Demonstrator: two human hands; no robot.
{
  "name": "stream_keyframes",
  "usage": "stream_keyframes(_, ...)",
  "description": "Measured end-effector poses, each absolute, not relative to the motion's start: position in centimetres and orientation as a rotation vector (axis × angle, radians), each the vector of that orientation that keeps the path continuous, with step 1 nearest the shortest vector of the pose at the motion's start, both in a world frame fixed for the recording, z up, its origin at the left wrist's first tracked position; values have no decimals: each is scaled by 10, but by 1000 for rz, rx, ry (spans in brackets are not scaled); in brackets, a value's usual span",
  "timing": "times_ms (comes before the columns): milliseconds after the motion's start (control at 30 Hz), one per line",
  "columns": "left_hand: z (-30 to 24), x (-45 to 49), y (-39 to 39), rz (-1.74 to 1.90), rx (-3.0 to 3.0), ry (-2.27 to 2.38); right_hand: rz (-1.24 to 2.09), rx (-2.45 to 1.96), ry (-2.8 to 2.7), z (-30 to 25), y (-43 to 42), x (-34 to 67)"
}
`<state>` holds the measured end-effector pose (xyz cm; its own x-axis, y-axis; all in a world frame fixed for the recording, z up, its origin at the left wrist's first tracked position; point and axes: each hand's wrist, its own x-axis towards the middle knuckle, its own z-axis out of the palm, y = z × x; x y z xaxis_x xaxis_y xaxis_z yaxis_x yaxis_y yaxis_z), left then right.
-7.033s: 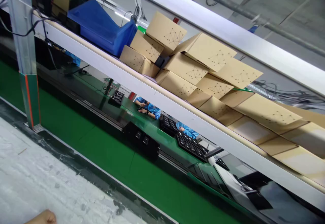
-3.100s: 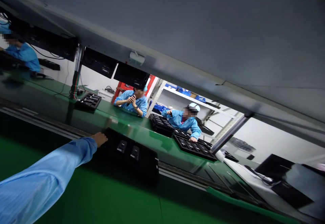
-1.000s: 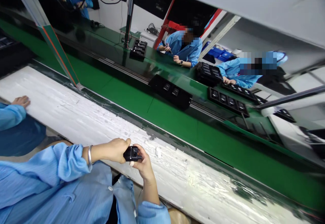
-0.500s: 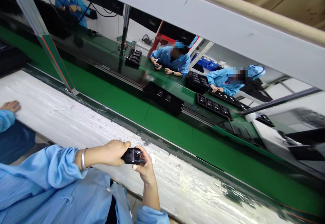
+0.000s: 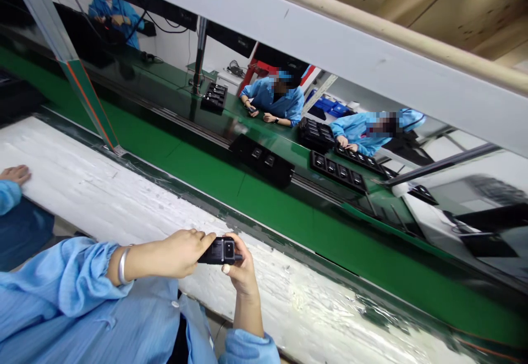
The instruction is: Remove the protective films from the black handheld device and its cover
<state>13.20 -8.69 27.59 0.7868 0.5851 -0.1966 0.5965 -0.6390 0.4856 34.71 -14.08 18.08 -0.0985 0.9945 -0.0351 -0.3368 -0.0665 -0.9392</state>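
Black handheld device (image 5: 217,251), held between both hands over white table (image 5: 136,188). Left hand (image 5: 179,253): grip closed on one end. Right hand (image 5: 243,268): thumb and fingers pinching stubbed end. Best handling: both ends supported, thumb clear of square window (image 5: 229,247).

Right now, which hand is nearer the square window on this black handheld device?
Right hand: it holds the black handheld device beside its square window; the left hand grips the opposite end.
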Motion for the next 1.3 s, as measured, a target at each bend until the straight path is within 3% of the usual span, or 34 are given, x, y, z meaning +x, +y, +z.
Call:
stream_keyframes(633,303,97,-116,71,2194,953,1462,-840,-907,211,-164,333)
stream_keyframes(1000,328,92,-100,258,2447,254,1556,-702,-687,215,-163,308)
stream_keyframes(1300,322,75,-110,381,2327,329,1483,-647,-509,206,-172,295)
